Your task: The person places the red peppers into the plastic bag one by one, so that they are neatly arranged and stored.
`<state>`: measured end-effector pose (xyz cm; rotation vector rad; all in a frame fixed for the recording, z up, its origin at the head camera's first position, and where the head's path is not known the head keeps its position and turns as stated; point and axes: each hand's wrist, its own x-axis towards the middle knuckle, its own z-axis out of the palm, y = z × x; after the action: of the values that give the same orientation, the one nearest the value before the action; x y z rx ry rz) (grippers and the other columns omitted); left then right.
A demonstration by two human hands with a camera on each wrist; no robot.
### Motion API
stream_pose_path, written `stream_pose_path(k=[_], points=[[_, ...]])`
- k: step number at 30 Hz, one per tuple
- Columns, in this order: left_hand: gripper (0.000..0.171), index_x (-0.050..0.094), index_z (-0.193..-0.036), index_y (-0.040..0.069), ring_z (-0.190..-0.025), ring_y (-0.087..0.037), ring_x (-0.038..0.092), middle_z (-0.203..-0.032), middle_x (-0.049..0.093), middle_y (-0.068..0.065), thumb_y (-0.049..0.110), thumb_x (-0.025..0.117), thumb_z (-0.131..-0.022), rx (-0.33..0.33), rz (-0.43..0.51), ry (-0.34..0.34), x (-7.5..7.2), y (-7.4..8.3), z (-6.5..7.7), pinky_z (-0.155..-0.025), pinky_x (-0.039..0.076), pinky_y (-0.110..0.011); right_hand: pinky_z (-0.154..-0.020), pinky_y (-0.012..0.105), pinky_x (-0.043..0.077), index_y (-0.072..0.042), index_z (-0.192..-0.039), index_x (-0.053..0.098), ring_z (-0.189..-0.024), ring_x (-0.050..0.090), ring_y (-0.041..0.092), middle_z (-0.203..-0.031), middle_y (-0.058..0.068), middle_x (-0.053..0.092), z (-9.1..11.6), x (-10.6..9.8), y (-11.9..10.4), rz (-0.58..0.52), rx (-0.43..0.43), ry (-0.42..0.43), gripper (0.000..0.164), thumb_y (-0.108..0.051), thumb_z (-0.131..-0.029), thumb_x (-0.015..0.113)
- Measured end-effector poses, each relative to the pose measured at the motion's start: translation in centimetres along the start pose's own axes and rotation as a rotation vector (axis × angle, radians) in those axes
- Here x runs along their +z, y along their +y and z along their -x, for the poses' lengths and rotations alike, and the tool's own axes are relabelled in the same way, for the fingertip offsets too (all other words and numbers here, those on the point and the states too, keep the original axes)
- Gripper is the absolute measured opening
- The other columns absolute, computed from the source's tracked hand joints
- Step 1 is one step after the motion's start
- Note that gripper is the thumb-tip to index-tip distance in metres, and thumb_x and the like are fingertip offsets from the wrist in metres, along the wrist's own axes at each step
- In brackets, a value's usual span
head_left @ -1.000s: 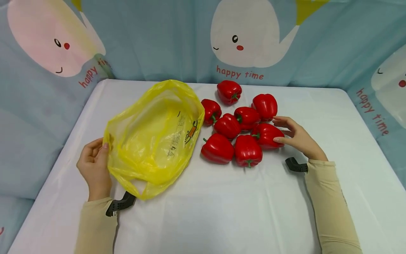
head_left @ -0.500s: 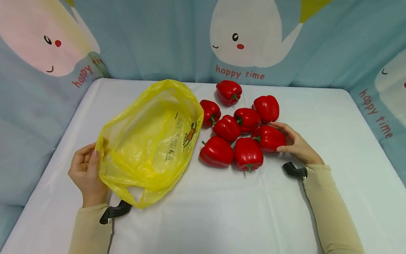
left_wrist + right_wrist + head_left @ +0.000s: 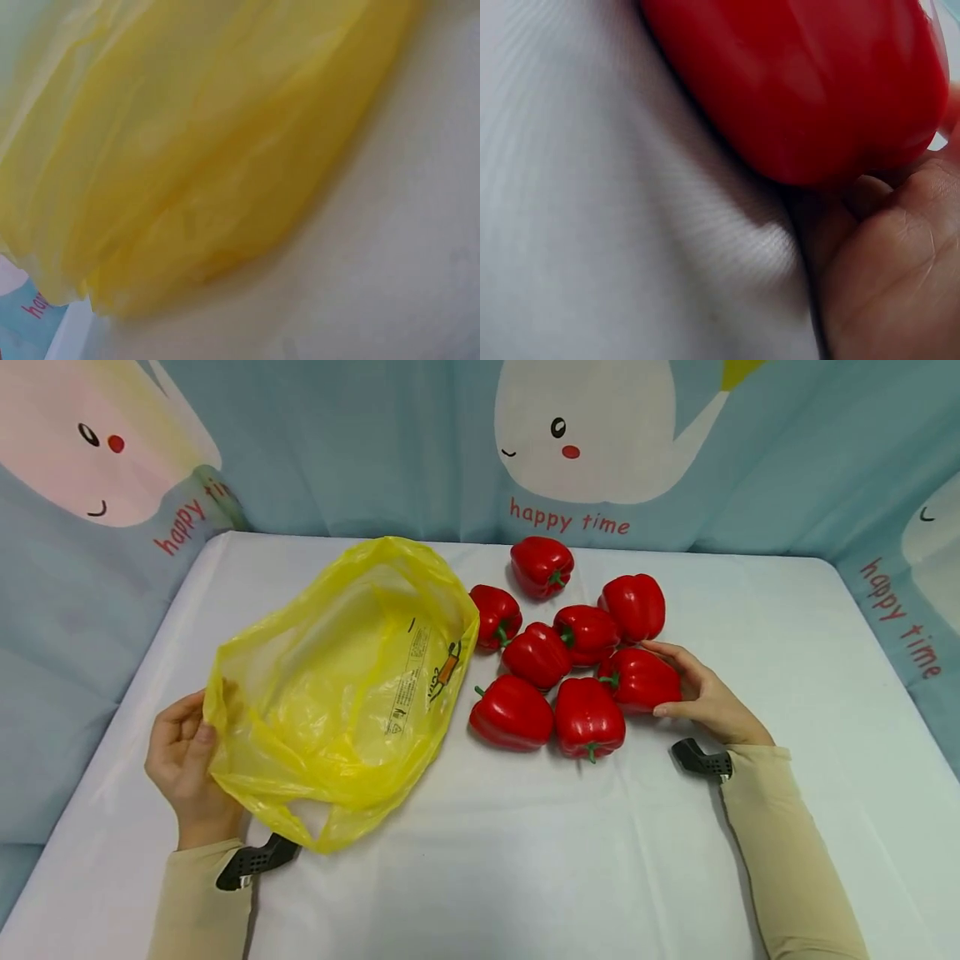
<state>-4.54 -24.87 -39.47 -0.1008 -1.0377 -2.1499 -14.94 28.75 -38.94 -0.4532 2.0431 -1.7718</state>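
Note:
On the left of the head view, my left hand [image 3: 187,768] pinches the near-left rim of a yellow plastic bag [image 3: 352,685] between thumb and fingers. The bag's mouth is spread wide and faces up. In the left wrist view only the bag's yellow film [image 3: 225,150] shows, and the hand is out of sight. My right hand [image 3: 708,697] grips the rightmost red bell pepper [image 3: 643,681], thumb at its near side and fingers round its far side. That pepper [image 3: 810,82] rests on the cloth, with the palm [image 3: 900,255] close against its end.
Several more red bell peppers lie clustered left of the right hand, among them a front one [image 3: 589,718] and a far one [image 3: 542,567]. A leftmost pepper [image 3: 495,617] is partly behind the bag's rim. A white cloth [image 3: 480,877] covers the table; a blue printed curtain [image 3: 390,452] hangs behind.
My left hand has moved left, drawing the bag's rim wider. My right hand has lowered its fingers and thumb around the right pepper. The head view has shifted slightly.

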Motion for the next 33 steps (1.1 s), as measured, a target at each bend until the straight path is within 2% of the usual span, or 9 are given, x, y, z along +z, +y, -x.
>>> stream_pose_path(k=[9,15,20,25,28,33], points=[[0.034,0.05,-0.107,-0.024,-0.078,-0.028,0.058,-0.092,0.06,-0.027,-0.012,0.058,-0.076,0.011,-0.036,0.012,-0.5,2.5,0.8,-0.069,0.054,-0.029,-0.087,0.023,0.048,-0.012,-0.147,0.029,-0.122,0.038,0.019,-0.143,0.005,0.032,-0.2,1.2,-0.9,0.024,-0.03,-0.031,0.08,0.014,-0.079,0.062],[0.033,0.051,-0.103,-0.025,-0.077,-0.029,0.059,-0.09,0.06,-0.028,-0.013,0.06,-0.073,0.067,-0.016,0.069,-0.1,2.8,-0.5,-0.068,0.053,-0.03,-0.086,0.023,0.049,-0.013,-0.147,0.03,-0.121,0.038,0.02,-0.142,0.006,0.032,-2.2,1.0,-2.4,0.033,-0.053,-0.044,0.081,0.015,-0.078,0.063],[0.031,0.052,-0.101,-0.024,-0.079,-0.028,0.061,-0.09,0.062,-0.027,-0.014,0.06,-0.073,0.079,-0.034,0.091,0.0,2.4,-1.5,-0.07,0.052,-0.03,-0.087,0.02,0.047,-0.017,-0.147,0.029,-0.123,0.036,0.022,-0.144,0.006,0.03,-3.9,0.5,-2.6,0.066,-0.02,-0.06,0.081,0.012,-0.08,0.064],[0.028,0.054,-0.103,-0.022,-0.078,-0.026,0.061,-0.093,0.062,-0.026,-0.014,0.06,-0.078,0.03,-0.1,0.005,0.0,2.1,-1.0,-0.068,0.053,-0.027,-0.086,0.021,0.048,-0.018,-0.149,0.025,-0.123,0.034,0.02,-0.145,0.004,0.028,-2.9,0.8,-1.0,0.088,0.051,-0.063,0.082,0.009,-0.081,0.064],[0.027,0.053,-0.106,-0.021,-0.08,-0.026,0.061,-0.097,0.062,-0.025,-0.014,0.058,-0.081,-0.003,-0.115,-0.059,0.3,1.7,-1.0,-0.07,0.054,-0.026,-0.085,0.022,0.048,-0.019,-0.148,0.025,-0.123,0.034,0.019,-0.146,0.003,0.027,-1.9,0.7,-0.6,0.101,0.067,-0.033,0.082,0.008,-0.082,0.064],[0.025,0.055,-0.107,-0.018,-0.085,-0.026,0.06,-0.1,0.062,-0.023,-0.012,0.057,-0.083,-0.041,-0.152,-0.094,0.9,0.9,-0.4,-0.075,0.053,-0.026,-0.081,0.02,0.049,-0.022,-0.147,0.027,-0.119,0.036,0.016,-0.143,-0.001,0.03,-0.4,0.0,-0.8,0.17,0.095,0.005,0.08,0.006,-0.082,0.065]])
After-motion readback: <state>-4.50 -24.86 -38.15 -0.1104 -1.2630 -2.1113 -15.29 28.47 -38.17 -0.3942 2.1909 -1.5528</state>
